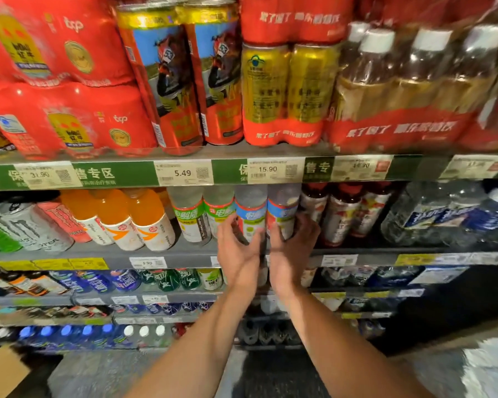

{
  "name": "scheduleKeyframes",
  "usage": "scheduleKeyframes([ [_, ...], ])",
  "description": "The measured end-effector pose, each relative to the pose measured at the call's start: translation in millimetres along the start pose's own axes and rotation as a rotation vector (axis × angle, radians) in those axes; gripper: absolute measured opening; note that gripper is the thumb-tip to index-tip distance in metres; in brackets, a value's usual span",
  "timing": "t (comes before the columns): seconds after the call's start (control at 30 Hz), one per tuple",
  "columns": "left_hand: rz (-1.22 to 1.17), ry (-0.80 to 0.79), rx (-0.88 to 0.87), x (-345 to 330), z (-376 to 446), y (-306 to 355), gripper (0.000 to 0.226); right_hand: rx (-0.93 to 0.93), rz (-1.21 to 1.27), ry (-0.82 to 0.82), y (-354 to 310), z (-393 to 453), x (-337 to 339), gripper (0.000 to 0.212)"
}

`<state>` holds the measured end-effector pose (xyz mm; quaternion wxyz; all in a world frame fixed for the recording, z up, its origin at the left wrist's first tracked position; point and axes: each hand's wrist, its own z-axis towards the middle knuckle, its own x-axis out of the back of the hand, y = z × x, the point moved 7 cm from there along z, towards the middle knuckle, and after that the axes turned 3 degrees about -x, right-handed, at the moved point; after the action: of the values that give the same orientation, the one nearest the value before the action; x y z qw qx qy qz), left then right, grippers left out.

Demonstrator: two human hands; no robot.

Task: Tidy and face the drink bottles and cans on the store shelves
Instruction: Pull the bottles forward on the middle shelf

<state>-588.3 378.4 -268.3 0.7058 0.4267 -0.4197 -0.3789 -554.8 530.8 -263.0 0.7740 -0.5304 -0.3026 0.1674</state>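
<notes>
On the middle shelf [184, 252] two clear bottles with blue labels stand side by side. My left hand [237, 248] curls round the lower part of the left blue-label bottle [250, 209], fingers on its left and thumb on its right. My right hand [291, 248] grips the right blue-label bottle [282, 205], with its fingers wrapped round the bottle's right side. Both bottles stand upright with their labels facing out. Their bases are hidden behind my hands.
Two green-label bottles [189, 216] stand just left of my hands, then orange drink bottles [144, 214] and energy cans [20, 222]. Red-capped bottles [342, 216] and wrapped water packs [443, 216] are to the right. Red multipacks and tall cans [181, 81] fill the shelf above.
</notes>
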Motion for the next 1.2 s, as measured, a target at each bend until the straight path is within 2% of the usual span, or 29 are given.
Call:
scheduleKeyframes([
  [0.07,0.005,0.016,-0.019,1,-3,3,0.054,-0.093,0.023,-0.027,3,-3,-3,0.058],
  [0.13,0.012,0.029,-0.049,1,-5,4,0.052,-0.037,-0.006,0.068,1,-4,0,0.055],
  [0.2,0.027,0.057,-0.073,1,-7,9,0.051,0.024,-0.024,0.106,7,-1,-2,0.043],
  [0.3,0.031,0.094,-0.069,0,-11,13,0.051,-0.018,0.086,0.029,9,4,-4,0.038],
  [0.5,0.05,0.104,-0.087,-2,-14,18,0.051,-0.007,0.099,-0.032,6,6,-3,0.041],
  [0.6,0.05,0.105,-0.085,-2,-15,20,0.05,-0.004,0.087,-0.113,9,8,1,0.042],
  [0.67,0.032,0.121,-0.072,0,-17,22,0.05,0.039,0.118,-0.158,10,8,15,0.041],
  [0.73,0.024,0.156,-0.074,1,-21,26,0.047,0.089,0.131,-0.1,17,10,41,0.04],
  [0.8,-0.005,0.158,-0.084,-2,-30,33,0.042,0.042,0.145,-0.047,30,19,71,0.04],
  [0.93,-0.092,0.005,-0.077,-34,-49,44,0.033,-0.023,0.034,-0.034,51,47,103,0.053],
  [1.07,-0.062,-0.181,-0.087,-81,-55,52,0.042,-0.037,-0.065,-0.122,57,67,96,0.068],
  [1.2,-0.004,-0.175,-0.056,-103,-58,60,0.055,-0.021,-0.094,-0.105,54,76,90,0.075],
])
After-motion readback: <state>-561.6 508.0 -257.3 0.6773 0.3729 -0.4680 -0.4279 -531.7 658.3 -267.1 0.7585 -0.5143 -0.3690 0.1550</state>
